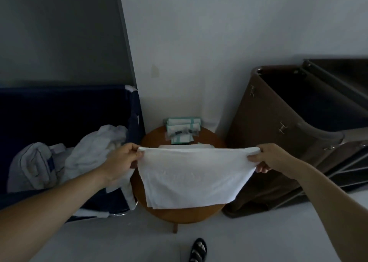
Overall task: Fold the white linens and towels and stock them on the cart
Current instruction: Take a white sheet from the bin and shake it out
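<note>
I hold a white towel (193, 176) stretched out in the air above a small round wooden table (185, 215). My left hand (121, 162) pinches its upper left corner and my right hand (268, 158) pinches its upper right corner. The towel hangs doubled, its lower edge over the table's front. Behind it on the table lies another folded white cloth (187, 146). A heap of unfolded white linens (79, 158) lies in a dark blue bin (65, 102) at the left. The brown housekeeping cart (288, 132) stands at the right.
Several green-edged packets (182, 129) are stacked at the back of the table, against the white wall. The cart's metal shelves (348, 168) show at the far right. My sandalled foot (198, 249) is on the pale floor below the table.
</note>
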Demonstrator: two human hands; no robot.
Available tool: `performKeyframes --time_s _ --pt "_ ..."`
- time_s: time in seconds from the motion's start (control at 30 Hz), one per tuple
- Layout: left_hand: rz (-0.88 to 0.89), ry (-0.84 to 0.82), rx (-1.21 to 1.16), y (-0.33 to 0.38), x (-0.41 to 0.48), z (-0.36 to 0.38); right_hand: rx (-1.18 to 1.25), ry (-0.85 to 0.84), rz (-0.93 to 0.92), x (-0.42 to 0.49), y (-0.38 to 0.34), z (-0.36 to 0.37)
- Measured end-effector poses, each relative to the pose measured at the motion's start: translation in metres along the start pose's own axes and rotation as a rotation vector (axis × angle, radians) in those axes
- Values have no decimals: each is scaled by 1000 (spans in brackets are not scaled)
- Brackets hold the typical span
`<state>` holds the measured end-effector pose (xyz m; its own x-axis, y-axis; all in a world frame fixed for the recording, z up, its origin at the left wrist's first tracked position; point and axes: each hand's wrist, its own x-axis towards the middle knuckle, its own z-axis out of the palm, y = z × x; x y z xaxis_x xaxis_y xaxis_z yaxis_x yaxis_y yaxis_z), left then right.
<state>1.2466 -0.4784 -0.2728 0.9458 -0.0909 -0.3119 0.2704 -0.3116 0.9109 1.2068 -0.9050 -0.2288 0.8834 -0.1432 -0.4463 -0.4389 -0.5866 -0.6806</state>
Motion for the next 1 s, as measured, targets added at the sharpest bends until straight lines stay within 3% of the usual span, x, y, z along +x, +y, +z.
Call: performKeyframes --time_s 0.23,0.43,0.67,1.0 --pt "-105 33 66 -19 12 12 -1 -4 66 20 14 13" --pt "-136 189 225 -11 75 32 50 80 115 79 11 18" --pt "-312 204 159 -45 192 60 195 68 172 203 24 45" --pt "-569 226 193 -147 316 104 163 23 358 370 122 138"
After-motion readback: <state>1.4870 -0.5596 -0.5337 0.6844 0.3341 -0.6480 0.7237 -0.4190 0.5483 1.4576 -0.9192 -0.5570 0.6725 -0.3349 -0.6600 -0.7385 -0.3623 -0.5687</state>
